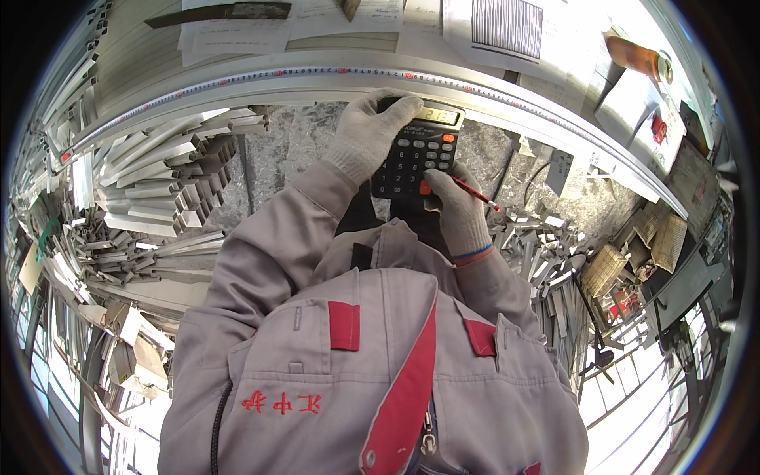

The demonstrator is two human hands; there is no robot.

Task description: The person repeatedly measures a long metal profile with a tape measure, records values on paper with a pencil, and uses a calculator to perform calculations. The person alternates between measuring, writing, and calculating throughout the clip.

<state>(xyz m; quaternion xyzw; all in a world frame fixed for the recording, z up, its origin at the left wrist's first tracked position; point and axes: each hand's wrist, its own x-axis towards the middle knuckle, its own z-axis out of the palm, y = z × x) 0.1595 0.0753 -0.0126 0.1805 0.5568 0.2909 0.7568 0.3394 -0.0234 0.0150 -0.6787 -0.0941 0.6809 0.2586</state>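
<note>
In front of my torso is a black calculator (pixel 413 150) with a lit display at its top and grey and orange keys. My left hand (pixel 366 133), in a pale work glove, grips its upper left side, the thumb lying near the display. My right hand (pixel 461 212), gloved too, is at the calculator's lower right; its thumb touches the keypad by an orange key. A red pen (pixel 476 192) sticks out of that hand, slanting down to the right. The rest of the right fingers are hidden behind the thumb and the calculator.
A long measuring tape (pixel 342 70) runs along the bench's near edge. Papers (pixel 324 28), a dark flat strip (pixel 218 13) and an orange bottle (pixel 633 55) lie beyond. Metal profiles (pixel 170 174) are stacked at left, more offcuts (pixel 542 245) at right, near woven-looking bundles (pixel 606 271).
</note>
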